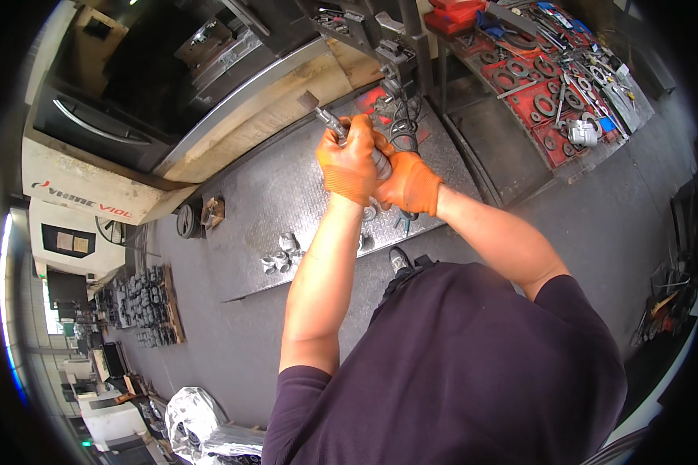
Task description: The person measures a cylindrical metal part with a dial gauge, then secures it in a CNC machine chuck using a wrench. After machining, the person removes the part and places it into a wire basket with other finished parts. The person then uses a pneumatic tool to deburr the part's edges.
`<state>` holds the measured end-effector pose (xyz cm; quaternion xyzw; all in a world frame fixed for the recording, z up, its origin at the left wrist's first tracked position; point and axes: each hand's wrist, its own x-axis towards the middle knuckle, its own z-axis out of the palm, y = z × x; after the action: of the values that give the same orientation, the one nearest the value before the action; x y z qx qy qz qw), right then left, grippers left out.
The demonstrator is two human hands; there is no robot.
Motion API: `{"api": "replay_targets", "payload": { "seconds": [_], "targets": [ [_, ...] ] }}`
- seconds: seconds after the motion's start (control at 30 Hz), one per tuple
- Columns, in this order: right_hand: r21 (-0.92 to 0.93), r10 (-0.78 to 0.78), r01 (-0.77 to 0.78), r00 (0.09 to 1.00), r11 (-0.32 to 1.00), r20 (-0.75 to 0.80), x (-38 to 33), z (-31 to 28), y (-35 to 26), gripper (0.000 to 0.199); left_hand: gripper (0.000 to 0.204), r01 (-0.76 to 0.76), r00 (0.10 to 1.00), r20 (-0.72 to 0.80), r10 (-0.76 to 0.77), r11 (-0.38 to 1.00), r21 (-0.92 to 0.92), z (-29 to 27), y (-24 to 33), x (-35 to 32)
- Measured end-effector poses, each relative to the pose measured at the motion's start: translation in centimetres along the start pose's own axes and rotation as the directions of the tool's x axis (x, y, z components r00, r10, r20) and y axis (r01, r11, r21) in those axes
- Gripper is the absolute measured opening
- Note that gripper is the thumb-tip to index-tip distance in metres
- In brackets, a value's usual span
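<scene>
Both hands wear orange gloves and are closed round a grey hand-held die grinder (333, 122). My left hand (347, 161) wraps its front part, just behind the metal neck. My right hand (408, 183) grips farther back, close beside the left, and hides much of the body. A brownish, roughly square head (309, 101) sits at the tool's tip, pointing up and left toward the machine. Below the hands, several grey metal fittings (275, 262) rest on a steel tread-plate platform (248, 201). A dark coiled cable (404, 128) hangs just beyond my right hand.
A large machine with a dark door (93, 116) stands at the left. To the right, a red bench (547, 159) carries rings, hand tools and a metal casting (582, 133). Stacked metal parts (143, 302) lie at lower left, near a foil-wrapped bundle (194, 418). The platform's front edge (318, 265) lies near my shoe.
</scene>
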<state>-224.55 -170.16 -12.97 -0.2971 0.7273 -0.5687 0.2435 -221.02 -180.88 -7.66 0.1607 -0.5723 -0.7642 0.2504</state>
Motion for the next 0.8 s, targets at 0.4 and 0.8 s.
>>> {"api": "replay_targets", "payload": {
  "seconds": [0.4,0.8],
  "targets": [
    [0.172,0.02,-0.062,0.971,0.983,0.238,0.6,-1.2,0.8,0.033,0.026,0.035,0.996,0.087,-0.035,0.999,0.0,-0.5,0.5,-0.1],
    [0.429,-0.028,-0.303,0.79,0.851,0.613,0.7,-3.3,0.2,0.034,0.02,0.056,0.998,0.027,-0.053,0.982,-0.179,-1.9,1.0,-0.6]
  ]
}}
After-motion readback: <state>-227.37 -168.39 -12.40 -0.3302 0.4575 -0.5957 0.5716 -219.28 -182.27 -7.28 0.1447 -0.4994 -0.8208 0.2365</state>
